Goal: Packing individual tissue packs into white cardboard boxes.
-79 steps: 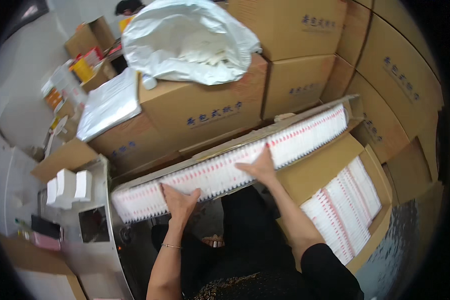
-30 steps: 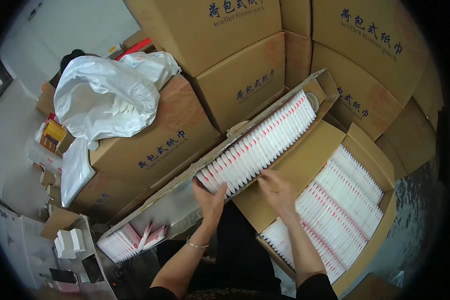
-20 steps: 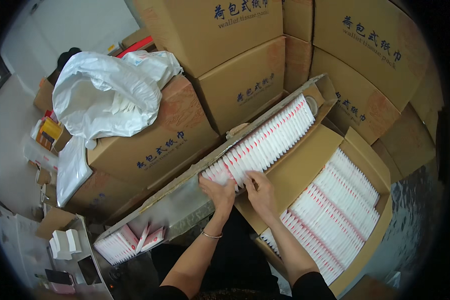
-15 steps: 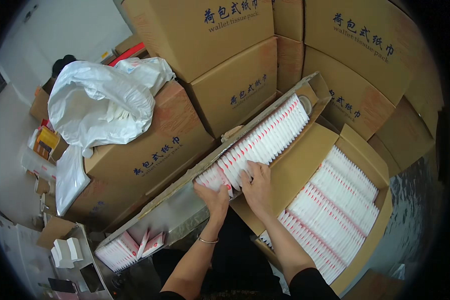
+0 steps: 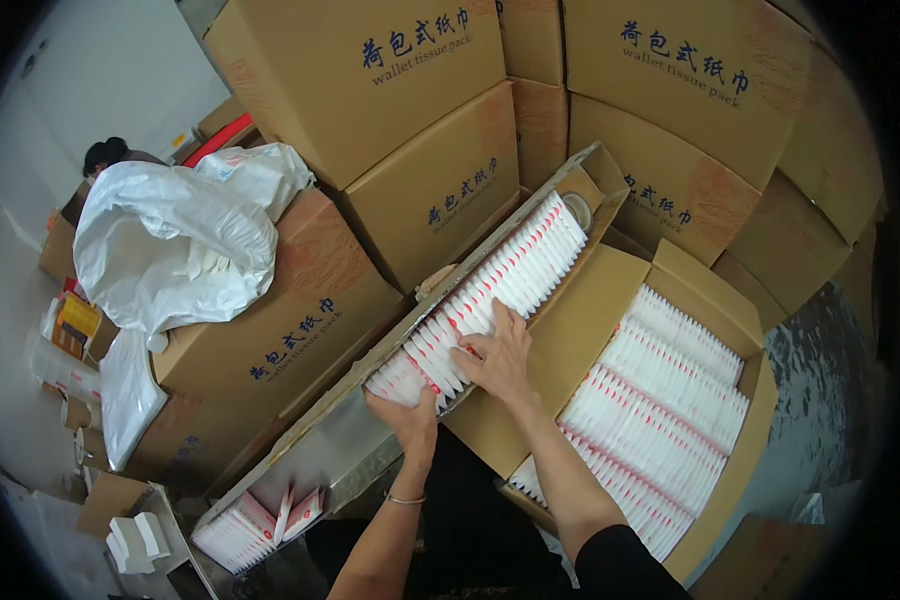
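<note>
Left hand [image 5: 407,422]: fingers grasping lower end of row of white-and-red packs [image 5: 515,265]. Right hand [image 5: 500,362]: fingers resting spread on row's near side; firm grip or mere touch, cannot tell. Row lying in long grey trough [image 5: 332,450], smaller pack group [image 5: 235,535] sitting at trough's lower-left end. Open carton [image 5: 585,318] standing just right, holding more packs [image 5: 655,415]. White bag [image 5: 160,235] resting on closed carton [image 5: 320,268], left.

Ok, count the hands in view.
2: left hand at the lower-left end of the long row of packs, right hand farther along it. Hands of the background person are hidden.
</note>
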The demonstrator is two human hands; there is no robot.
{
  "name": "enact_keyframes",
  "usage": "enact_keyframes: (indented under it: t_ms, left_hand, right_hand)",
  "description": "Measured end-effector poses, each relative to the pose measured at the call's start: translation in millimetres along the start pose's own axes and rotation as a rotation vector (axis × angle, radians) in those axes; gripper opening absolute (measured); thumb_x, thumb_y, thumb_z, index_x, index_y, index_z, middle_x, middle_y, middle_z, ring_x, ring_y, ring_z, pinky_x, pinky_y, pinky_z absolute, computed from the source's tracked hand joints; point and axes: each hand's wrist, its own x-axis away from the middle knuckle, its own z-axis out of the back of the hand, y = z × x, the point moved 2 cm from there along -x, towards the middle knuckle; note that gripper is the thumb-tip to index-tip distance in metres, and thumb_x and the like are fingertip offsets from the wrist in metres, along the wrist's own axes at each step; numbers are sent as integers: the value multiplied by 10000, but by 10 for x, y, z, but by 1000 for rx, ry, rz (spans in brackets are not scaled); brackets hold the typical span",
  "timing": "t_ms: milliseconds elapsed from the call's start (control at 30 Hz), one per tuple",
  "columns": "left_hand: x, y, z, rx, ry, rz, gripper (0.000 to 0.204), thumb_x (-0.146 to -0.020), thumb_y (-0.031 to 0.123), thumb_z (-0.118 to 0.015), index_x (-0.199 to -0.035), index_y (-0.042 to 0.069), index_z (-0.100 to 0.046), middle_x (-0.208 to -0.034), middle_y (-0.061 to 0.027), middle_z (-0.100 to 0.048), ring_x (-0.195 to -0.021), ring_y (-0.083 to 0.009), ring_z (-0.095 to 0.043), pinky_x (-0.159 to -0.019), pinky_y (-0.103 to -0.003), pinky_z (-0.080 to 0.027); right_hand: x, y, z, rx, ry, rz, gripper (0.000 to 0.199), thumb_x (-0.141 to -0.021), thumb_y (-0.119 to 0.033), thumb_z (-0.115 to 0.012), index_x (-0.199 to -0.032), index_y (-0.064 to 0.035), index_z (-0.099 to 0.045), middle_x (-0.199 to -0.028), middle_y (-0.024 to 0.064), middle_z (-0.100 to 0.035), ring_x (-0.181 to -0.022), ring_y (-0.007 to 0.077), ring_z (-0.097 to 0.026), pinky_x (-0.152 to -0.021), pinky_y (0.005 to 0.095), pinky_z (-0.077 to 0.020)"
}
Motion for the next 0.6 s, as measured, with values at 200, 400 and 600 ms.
enact_keyframes:
  t_ms: [200, 400, 600]
  left_hand:
    - [-4, 64, -32, 83, -12, 9, 936, -728, 49, -736, -1453, -103, -164, -1367, -238, -344, -1283, -325, -395, -1123, -410, -312]
    - [9, 33, 4, -52, -3, -20, 950, -720, 33, -749, -1459, -88, -165, -1392, -219, -339, -1307, -324, -373, -1142, -420, -290]
    - [28, 127, -64, 24, -49, -4, 961, -713, 55, -768, -1458, -94, -179, -1382, -227, -347, -1301, -332, -380, -1138, -424, -291]
  right_hand:
    - [-138, 153, 60, -91, -249, -158, 303, -748, -396, -797, -936, -158, -780, -1389, 194, -497, -1258, 371, -461, -1023, 522, -359]
    - [-492, 540, 123, -525, -215, -549, 703, -792, -425, -766, -1390, -121, -557, -962, 133, -674, -858, 283, -666, -800, 407, -513]
    - [-538, 860, 68, -631, -180, -714, 675, -841, -298, -697, -1448, -77, -499, -859, 112, -680, -672, 204, -653, -650, 344, -531]
